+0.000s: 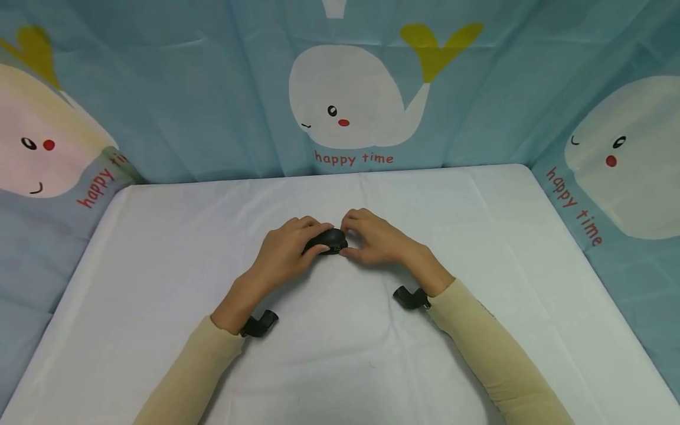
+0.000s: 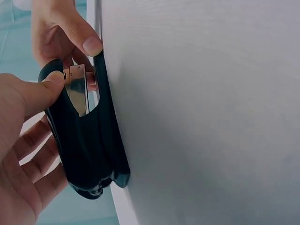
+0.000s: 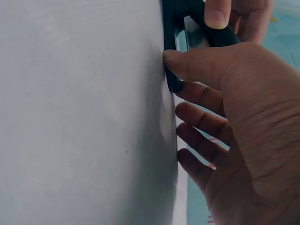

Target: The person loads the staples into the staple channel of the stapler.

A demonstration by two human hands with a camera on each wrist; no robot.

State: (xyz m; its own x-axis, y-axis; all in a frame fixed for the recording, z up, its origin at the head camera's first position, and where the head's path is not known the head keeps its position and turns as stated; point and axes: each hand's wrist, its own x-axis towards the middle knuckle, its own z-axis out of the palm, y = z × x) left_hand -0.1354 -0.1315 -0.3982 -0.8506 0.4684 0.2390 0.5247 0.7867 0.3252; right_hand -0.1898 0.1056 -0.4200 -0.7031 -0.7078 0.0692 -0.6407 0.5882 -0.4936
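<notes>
A black stapler (image 1: pixel 333 238) lies on the white cloth between both hands, near the middle of the head view. My left hand (image 1: pixel 284 248) grips its dark upper body, thumb on the near side and fingers on the far side. In the left wrist view, silver metal (image 2: pixel 78 89) shows in the gap between the stapler's upper arm and its base. With thumb and index finger, my right hand (image 1: pixel 379 239) pinches the end of the base (image 3: pixel 172 79); its other fingers curve loosely beside it. The far side of the stapler is hidden by the fingers.
A white cloth (image 1: pixel 329 354) covers the table. Blue curtains (image 1: pixel 212 118) with whale prints stand along the back and both sides. A black wrist camera mount (image 1: pixel 260 324) sits at the left wrist, another mount (image 1: pixel 411 297) at the right.
</notes>
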